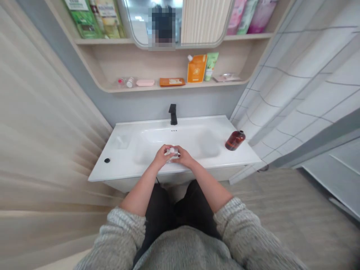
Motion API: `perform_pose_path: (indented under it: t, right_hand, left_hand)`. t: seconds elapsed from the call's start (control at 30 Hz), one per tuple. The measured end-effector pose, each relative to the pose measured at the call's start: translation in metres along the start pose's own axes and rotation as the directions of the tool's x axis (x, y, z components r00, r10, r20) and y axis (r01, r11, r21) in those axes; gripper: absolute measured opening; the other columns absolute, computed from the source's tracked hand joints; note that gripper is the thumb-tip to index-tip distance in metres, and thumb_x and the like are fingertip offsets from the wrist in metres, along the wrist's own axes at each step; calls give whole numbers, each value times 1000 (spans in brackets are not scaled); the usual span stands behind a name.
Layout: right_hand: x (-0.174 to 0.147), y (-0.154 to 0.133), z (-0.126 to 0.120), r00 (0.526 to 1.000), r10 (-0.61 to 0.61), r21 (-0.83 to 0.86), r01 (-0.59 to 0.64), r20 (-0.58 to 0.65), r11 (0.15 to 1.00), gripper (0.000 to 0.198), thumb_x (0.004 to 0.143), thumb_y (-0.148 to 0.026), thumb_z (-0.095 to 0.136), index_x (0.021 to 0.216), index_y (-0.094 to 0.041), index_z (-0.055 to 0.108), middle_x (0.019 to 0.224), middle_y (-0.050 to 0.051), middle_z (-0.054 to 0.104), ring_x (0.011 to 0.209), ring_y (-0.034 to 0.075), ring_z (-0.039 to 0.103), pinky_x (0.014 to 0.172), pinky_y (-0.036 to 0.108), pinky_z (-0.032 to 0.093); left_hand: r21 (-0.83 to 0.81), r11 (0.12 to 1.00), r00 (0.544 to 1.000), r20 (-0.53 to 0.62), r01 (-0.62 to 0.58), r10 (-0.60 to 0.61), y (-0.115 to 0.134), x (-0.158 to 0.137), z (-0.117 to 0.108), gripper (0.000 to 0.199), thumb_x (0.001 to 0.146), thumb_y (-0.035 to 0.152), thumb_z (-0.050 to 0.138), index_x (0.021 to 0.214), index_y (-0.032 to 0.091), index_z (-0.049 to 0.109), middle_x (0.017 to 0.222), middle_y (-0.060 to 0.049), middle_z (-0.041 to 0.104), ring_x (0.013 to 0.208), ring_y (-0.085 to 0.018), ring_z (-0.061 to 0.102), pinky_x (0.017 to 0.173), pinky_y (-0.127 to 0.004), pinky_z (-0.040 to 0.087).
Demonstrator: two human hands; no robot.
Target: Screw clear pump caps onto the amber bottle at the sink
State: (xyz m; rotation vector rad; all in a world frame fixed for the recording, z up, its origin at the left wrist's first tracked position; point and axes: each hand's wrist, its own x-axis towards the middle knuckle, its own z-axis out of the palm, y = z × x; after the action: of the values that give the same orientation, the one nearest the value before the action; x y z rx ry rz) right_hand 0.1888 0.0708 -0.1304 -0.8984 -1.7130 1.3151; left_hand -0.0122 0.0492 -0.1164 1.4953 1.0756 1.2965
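I have the left hand [161, 156] and right hand [183, 157] closed around opposite sides of a small clear container [173, 153], on the near side of the black faucet [173, 115]. I judge this a two-handed handling step, calling next for a steady grip. Right of the faucet stands an amber bottle [235, 141]; left, a black cap-like disc [107, 160]. Neither obstructs my hands.

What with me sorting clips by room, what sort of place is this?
Most likely a bathroom, or a mock-up of one: there is a white sink, a black tap and a mirror above them.
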Motion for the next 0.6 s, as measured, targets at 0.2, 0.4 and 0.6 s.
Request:
perform_pose_path:
  t: [0.2, 0.4, 0.6]
  right_hand:
    - [0, -2, 1, 999, 35, -16, -36, -8, 999, 79, 64, -46, 105, 133, -25, 71, 119, 6, 79, 104, 27, 73, 97, 43, 60]
    - [-5, -10, 4, 999, 33, 35, -34, 14, 999, 79, 64, -47, 106, 132, -25, 70, 122, 5, 76, 107, 26, 72, 95, 40, 61]
    - [-6, -13, 3, 1000, 23, 36, -23, 11, 999, 78, 63, -47, 106, 129, -24, 71, 116, 5, 77, 105, 27, 72, 97, 42, 61]
  left_hand:
    - [-147, 989, 997, 79, 25, -13, 4, -2, -2, 54, 75, 47, 97, 121, 23, 83, 129, -10, 79, 123, -34, 71, 113, -46, 53]
    - [-254, 965, 997, 56, 69, -56, 5, -5, -8, 49, 70, 41, 97, 114, 21, 86, 120, -9, 83, 116, -33, 72, 108, -45, 54]
    - [-217, 973, 995, 75, 73, -58, 7, -5, -5, 45, 77, 44, 95, 115, 21, 86, 125, -11, 82, 119, -34, 73, 110, -47, 53]
